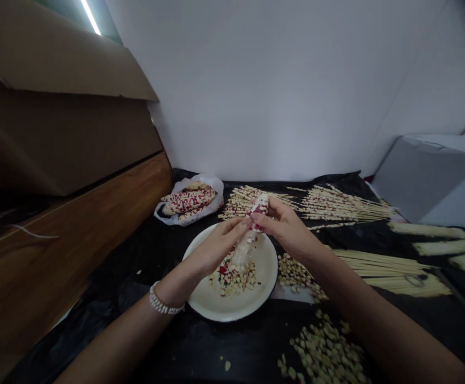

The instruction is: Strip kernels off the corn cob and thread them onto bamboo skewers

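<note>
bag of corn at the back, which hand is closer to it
Left. The left hand, on a cob, is in front and to the right of the bag; the right hand is farther right, on the same cob.

We hold a partly stripped corn cob (242, 249) over a pale bowl (201, 300), our left hand (221, 242) and right hand (283, 221) gripping its kernelled far end. Loose kernels (238, 281) lie in the bowl. Far left sits a plastic bag (218, 193) of corn ears (188, 202); far right, studded skewers (334, 205); near right, pale seeds (328, 346).
</note>
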A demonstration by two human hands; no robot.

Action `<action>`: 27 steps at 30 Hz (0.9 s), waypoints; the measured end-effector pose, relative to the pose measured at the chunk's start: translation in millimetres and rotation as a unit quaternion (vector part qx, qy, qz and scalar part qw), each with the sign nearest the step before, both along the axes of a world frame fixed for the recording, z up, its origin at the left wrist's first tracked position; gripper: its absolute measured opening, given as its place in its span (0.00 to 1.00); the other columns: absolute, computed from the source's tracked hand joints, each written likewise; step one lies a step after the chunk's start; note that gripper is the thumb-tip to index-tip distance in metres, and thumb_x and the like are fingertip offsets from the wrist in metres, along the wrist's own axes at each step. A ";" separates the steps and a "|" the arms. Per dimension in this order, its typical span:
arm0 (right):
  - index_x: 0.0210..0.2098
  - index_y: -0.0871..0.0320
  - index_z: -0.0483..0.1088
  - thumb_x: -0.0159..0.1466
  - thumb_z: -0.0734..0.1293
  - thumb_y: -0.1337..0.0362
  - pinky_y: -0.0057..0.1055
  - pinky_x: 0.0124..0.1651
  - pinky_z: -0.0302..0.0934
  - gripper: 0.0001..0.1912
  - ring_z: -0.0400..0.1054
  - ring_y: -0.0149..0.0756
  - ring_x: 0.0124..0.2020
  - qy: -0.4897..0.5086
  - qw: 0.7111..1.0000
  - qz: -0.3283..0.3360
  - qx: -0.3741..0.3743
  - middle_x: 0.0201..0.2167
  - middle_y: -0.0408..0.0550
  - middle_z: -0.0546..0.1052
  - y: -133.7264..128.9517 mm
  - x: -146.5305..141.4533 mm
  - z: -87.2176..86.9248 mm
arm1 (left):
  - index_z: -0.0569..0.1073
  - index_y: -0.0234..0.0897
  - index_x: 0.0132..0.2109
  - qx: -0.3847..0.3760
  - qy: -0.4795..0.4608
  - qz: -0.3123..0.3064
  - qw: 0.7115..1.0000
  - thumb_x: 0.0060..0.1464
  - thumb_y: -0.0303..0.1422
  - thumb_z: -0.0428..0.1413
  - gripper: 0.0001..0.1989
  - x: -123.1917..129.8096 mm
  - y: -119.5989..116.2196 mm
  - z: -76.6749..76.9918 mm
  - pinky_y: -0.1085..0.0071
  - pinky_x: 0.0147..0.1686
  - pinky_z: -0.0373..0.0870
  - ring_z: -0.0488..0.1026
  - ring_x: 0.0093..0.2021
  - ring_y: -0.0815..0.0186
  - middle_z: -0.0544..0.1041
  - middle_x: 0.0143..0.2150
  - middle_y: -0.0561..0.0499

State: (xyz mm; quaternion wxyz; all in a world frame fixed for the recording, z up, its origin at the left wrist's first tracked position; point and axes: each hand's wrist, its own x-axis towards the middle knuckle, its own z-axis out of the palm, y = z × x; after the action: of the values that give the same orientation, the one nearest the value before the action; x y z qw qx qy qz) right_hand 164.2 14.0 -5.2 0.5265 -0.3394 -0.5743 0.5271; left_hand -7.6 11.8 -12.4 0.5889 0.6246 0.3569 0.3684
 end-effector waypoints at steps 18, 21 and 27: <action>0.37 0.52 0.67 0.56 0.71 0.54 0.39 0.43 0.65 0.15 0.66 0.37 0.38 -0.008 1.000 -0.011 -0.004 0.36 0.46 0.72 -1.4 -0.8 0.3 | 0.77 0.38 0.49 0.003 0.034 0.043 0.998 0.55 0.42 0.58 0.17 2.3 -1.7 0.2 0.60 0.50 0.66 0.72 0.51 0.56 0.80 0.46 0.45; 0.37 0.53 0.66 0.56 0.72 0.54 0.38 0.42 0.64 0.15 0.66 0.37 0.37 -0.012 1.000 -0.016 0.004 0.36 0.46 0.72 -1.6 -1.2 1.1 | 0.76 0.37 0.49 0.004 0.040 0.039 0.998 0.56 0.42 0.57 0.18 2.6 -1.7 0.5 0.60 0.50 0.66 0.72 0.51 0.56 0.79 0.46 0.45; 0.35 0.54 0.66 0.57 0.71 0.56 0.38 0.44 0.63 0.12 0.66 0.37 0.38 -0.030 0.999 -0.024 0.034 0.35 0.46 0.73 -1.3 -2.4 0.1 | 0.74 0.38 0.53 0.010 0.042 0.038 0.998 0.57 0.36 0.52 0.17 -0.7 -0.4 -7.1 0.62 0.48 0.66 0.71 0.49 0.58 0.78 0.47 0.46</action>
State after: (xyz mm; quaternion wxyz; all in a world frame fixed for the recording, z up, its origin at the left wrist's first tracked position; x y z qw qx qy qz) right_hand 161.8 12.7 -5.1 0.5330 -0.3506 -0.5991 0.4838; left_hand -8.3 11.5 -19.5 0.5533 0.6310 0.4008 0.3675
